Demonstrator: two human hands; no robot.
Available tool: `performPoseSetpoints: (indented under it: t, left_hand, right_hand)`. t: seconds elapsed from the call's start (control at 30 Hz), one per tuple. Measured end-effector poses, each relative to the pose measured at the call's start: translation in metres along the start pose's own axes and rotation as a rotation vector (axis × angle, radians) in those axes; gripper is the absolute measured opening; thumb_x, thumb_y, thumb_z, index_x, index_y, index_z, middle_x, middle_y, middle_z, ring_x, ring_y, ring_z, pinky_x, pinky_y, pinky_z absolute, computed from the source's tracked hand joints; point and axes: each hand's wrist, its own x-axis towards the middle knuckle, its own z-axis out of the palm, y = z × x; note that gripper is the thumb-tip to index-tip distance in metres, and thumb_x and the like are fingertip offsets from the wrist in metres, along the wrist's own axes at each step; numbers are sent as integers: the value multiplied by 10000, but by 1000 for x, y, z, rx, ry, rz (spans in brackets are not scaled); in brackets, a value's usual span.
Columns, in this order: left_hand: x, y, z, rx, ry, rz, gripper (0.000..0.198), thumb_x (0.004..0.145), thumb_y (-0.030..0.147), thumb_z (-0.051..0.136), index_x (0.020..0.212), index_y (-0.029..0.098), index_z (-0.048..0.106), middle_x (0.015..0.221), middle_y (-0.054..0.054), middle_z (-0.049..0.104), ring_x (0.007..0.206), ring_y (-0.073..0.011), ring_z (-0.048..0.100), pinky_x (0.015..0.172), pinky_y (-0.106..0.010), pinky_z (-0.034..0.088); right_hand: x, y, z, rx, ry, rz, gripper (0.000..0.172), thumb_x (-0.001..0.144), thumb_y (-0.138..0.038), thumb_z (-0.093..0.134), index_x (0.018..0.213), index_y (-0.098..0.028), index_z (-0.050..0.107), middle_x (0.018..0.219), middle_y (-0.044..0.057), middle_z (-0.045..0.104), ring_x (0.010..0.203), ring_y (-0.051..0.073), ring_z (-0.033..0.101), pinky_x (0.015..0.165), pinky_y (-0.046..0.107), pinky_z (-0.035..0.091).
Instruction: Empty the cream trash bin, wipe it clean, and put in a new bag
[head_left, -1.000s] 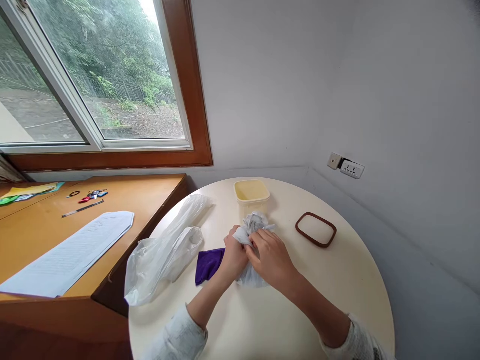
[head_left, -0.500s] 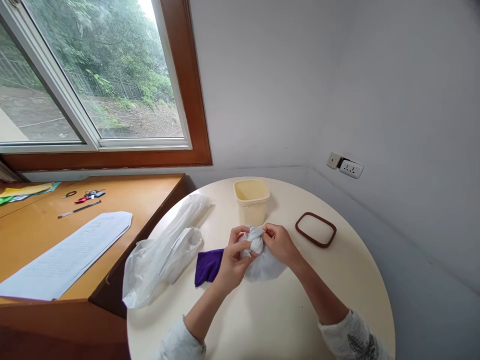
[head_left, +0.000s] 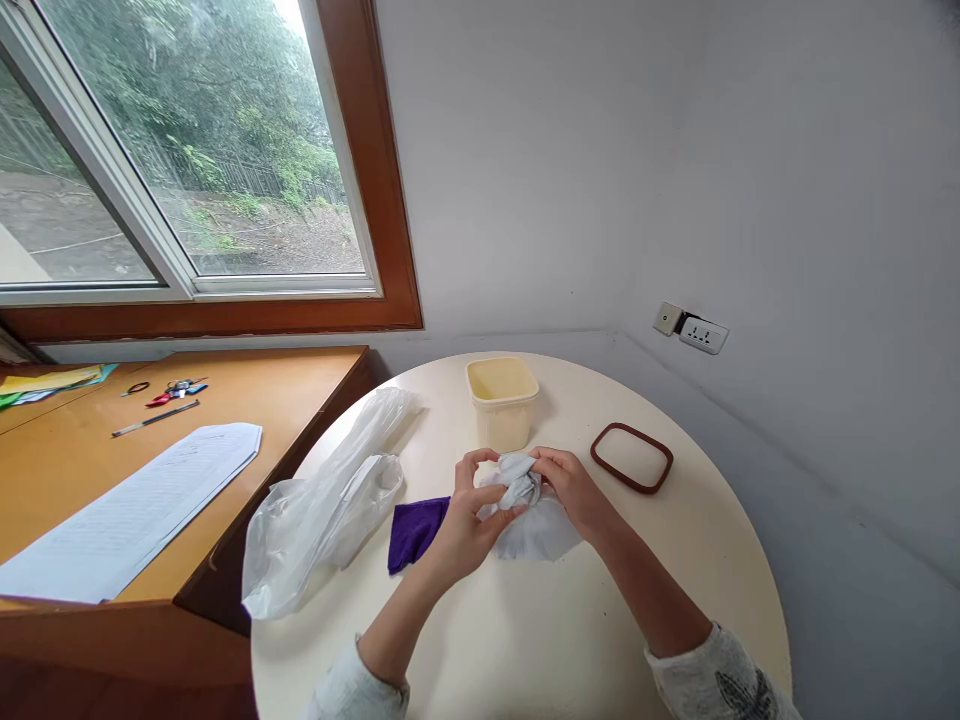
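Note:
A crumpled white plastic bag (head_left: pixel 534 520) lies on the round cream table (head_left: pixel 525 640) between my hands. My left hand (head_left: pixel 469 515) pinches its bunched top from the left, fingers closed. From the right, my right hand (head_left: pixel 574 485) grips the same bunch with closed fingers. A purple cloth (head_left: pixel 412 532) lies flat just left of my left hand. Behind the bag stands an open cream container (head_left: pixel 502 402).
A brown-rimmed lid (head_left: pixel 631 458) lies right of the container. A larger clear plastic bag (head_left: pixel 330 500) sprawls over the table's left edge. The wooden desk (head_left: pixel 112 460) at left carries papers (head_left: pixel 127 510), a pen and scissors. A wall socket (head_left: pixel 703 335) sits at right.
My right hand came off the top of the bag and moved to its right side. Both hands now pinch the bunched top, and the bag lies flatter.

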Motion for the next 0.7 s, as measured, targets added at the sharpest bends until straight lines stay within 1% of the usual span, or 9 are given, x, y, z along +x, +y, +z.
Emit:
performPoseSetpoints:
  t: [0.1,0.2,0.23,0.27,0.37,0.47,0.57,0.63,0.7]
  left_hand:
    - [-1,3,-3,-150,-44,104,317,792,360,571,543,164,585,1223,-97,392,1156,-270,364,991,-402,328]
    - [-1,2,-2,-248,-22,113,353,798,408,552,550,160,587,1191,-107,428,1153,-277,371,955,-382,362]
    - [0,0,-1,-269,3,90,356,808,427,531,584,160,601,1150,-109,457,1134,-270,390,946,-375,369]
    - [1,-3,0,-291,38,52,360,819,447,506,630,161,616,1107,-106,483,1105,-260,418,929,-366,381]
    - [2,-13,6,-351,139,-92,386,834,498,449,771,156,618,1038,-91,538,1024,-242,487,862,-345,420]
    - [2,-16,10,-346,175,-185,407,847,513,408,898,152,590,1037,-88,562,1063,-250,479,889,-355,399]
    - [1,-10,11,-326,145,-211,387,875,480,368,987,169,569,1097,-80,549,1120,-235,447,970,-362,337]
    - [1,-4,9,-343,87,-195,373,889,456,349,1034,186,561,1158,-73,520,1145,-219,428,1011,-357,300]
    - [0,0,5,-353,31,-162,370,889,445,357,1096,200,543,1229,-73,466,1185,-214,391,1035,-353,277]
  right_hand:
    - [0,4,0,-128,-47,30,195,709,-277,479,553,-178,417,536,-52,393,522,88,380,499,230,312]
    - [-6,5,0,-205,-135,3,133,664,-267,564,594,-163,522,612,-24,514,625,136,485,575,260,378]
    - [-9,5,0,-211,-149,-15,103,666,-268,579,673,-165,573,697,-5,569,704,163,523,627,275,405]
    - [-12,3,-1,-216,-162,-37,142,680,-270,585,784,-176,605,809,15,605,801,188,544,690,294,425]
    - [-19,-6,-5,-211,-247,-106,346,738,-288,580,1073,-207,561,1082,63,581,1042,224,507,859,357,414]
    - [-23,-14,-3,-270,-333,-159,403,738,-315,611,1120,-214,533,1141,63,556,1099,226,482,927,367,379]
    - [-25,-8,11,-349,-290,-192,327,758,-287,588,1077,-230,547,1126,43,566,1062,217,506,896,348,404]
    - [-26,3,23,-393,-207,-213,250,800,-238,505,1045,-231,557,1079,36,586,1005,204,536,851,340,431]
    - [-24,13,27,-460,-114,-231,220,816,-201,437,983,-219,579,999,38,614,929,196,565,812,341,449]
